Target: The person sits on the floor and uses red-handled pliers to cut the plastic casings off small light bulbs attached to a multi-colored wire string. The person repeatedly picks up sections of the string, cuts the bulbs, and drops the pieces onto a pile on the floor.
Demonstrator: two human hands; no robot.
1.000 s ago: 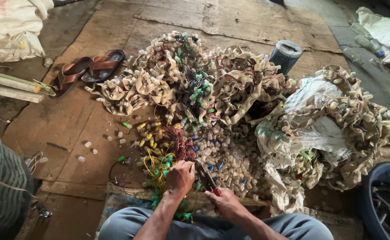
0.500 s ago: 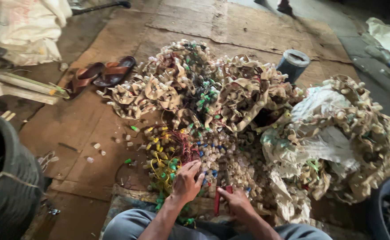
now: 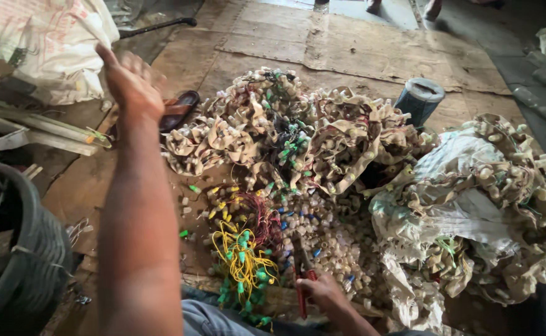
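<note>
- Head view, looking down over the person's lap: the left hand [image 3: 130, 84] is raised and stretched out toward the upper left, fingers loosely spread and slightly blurred, holding nothing that can be seen. Half a second earlier it lay low over the coloured wires beside the other hand; it has since lifted clear of the heap.
- Right hand [image 3: 326, 292] stays low at the near edge of the heap, fingers closed round the red handles of a pair of cutters [image 3: 302, 274], whose dark tip points up into the loose caps. Whether the tip is open cannot be told.
- Bundle of yellow wires with green caps [image 3: 242, 261] lies just left of the cutters, touching a tangle of red wires [image 3: 261, 218] above it. No hand holds either bundle now, so cutting appears paused on this judgement.
- Loose pale caps [image 3: 335, 239] are strewn to the right of the cutters.
- Large heap of beige strips studded with sockets [image 3: 273, 130] fills the middle of the brown board floor [image 3: 372, 43].
- White sack [image 3: 459, 186], wrapped in more strips, lies at right.
- Blue-grey tin [image 3: 421, 99] stands beyond the heap.
- Brown sandal [image 3: 179, 106] lies just past the raised hand; a white bag [image 3: 42, 43] sits at upper left.
- Dark tyre-like tub [image 3: 18, 261] stands at the left edge.
</note>
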